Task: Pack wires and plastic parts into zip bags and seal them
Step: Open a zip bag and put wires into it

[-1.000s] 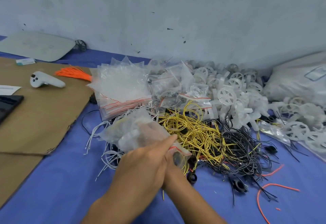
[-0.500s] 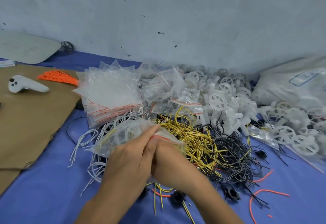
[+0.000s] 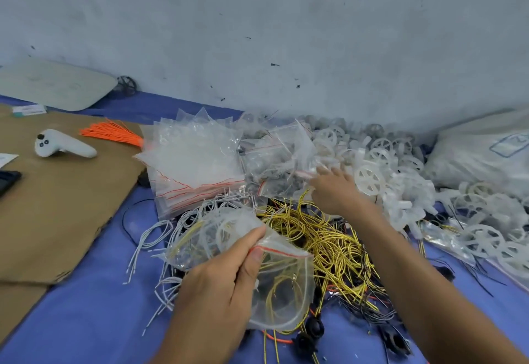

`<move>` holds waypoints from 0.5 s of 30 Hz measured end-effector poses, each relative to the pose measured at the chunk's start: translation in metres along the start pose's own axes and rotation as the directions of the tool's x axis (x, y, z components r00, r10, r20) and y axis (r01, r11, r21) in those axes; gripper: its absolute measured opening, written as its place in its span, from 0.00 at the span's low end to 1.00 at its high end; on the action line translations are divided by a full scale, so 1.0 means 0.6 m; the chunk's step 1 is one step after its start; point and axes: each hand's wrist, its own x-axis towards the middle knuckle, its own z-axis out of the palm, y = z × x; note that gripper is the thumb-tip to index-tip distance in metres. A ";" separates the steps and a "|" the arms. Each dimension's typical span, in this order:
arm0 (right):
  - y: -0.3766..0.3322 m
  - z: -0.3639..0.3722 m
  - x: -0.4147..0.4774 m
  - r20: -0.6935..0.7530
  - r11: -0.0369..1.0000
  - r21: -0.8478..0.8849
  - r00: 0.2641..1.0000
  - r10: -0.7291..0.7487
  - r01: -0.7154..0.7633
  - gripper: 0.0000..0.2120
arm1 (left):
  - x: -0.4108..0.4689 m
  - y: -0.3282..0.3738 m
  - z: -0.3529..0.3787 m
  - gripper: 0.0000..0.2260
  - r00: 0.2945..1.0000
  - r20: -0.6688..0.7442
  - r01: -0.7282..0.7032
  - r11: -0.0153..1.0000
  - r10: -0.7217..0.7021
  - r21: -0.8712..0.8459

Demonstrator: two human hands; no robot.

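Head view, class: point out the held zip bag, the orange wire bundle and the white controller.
zip bag (image 3: 286, 300), head view, clear lower panel.
orange wire bundle (image 3: 114, 135), head view, mid strands.
white controller (image 3: 68, 147), head view, handle.

Scuffed pale wall (image 3: 286, 34), blue cloth (image 3: 86, 306)

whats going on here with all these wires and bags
A person is bagging parts. The left hand pinches a clear red-striped zip bag holding yellow wires, over the loose pile of yellow wires. The right hand, fingers spread, reaches toward the heap of white plastic wheels and small filled bags.
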 end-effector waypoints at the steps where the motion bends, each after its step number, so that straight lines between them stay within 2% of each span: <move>1: 0.005 0.003 0.001 -0.060 0.998 0.050 0.997 0.048 -0.045 0.21 | -0.001 0.000 -0.001 0.18 1.000 -0.010 -0.002 1.000 0.002 0.006; 3: 0.025 -0.003 -0.008 -0.216 0.970 0.225 0.967 0.137 -0.087 0.18 | -0.001 -0.002 -0.002 0.19 1.000 -0.017 0.010 1.000 -0.010 0.006; 5: 0.048 -0.015 -0.039 -0.307 0.851 0.525 0.937 0.170 0.018 0.22 | 0.000 -0.003 -0.001 0.19 1.000 0.004 0.024 1.000 -0.024 0.002; 6: 0.057 -0.021 -0.066 -0.317 0.716 0.690 0.934 0.167 0.107 0.23 | 0.001 -0.002 0.000 0.19 1.000 0.016 0.027 1.000 -0.027 -0.004; 8: 0.072 -0.034 -0.124 -0.319 0.309 0.916 0.932 0.173 0.257 0.23 | 0.001 -0.001 0.002 0.19 1.000 0.024 0.021 1.000 -0.021 -0.008; 10: 0.081 -0.042 -0.180 -0.263 -0.090 0.956 0.951 0.164 0.280 0.21 | 0.001 0.002 0.006 0.19 1.000 0.024 0.015 1.000 -0.015 -0.007; 11: 0.085 -0.041 -0.205 -0.256 -0.219 0.933 0.955 0.147 0.284 0.19 | 0.001 0.003 0.009 0.19 1.000 0.024 0.017 1.000 -0.016 -0.016; 12: 0.089 -0.038 -0.228 -0.265 -0.326 0.899 0.956 0.124 0.291 0.18 | 0.000 0.004 0.012 0.19 1.000 0.022 0.017 0.999 -0.016 -0.031; 15: 0.095 -0.020 -0.279 -0.313 -0.539 0.781 0.944 0.103 0.317 0.16 | 0.001 0.005 0.017 0.19 1.000 0.008 0.024 0.998 -0.024 -0.063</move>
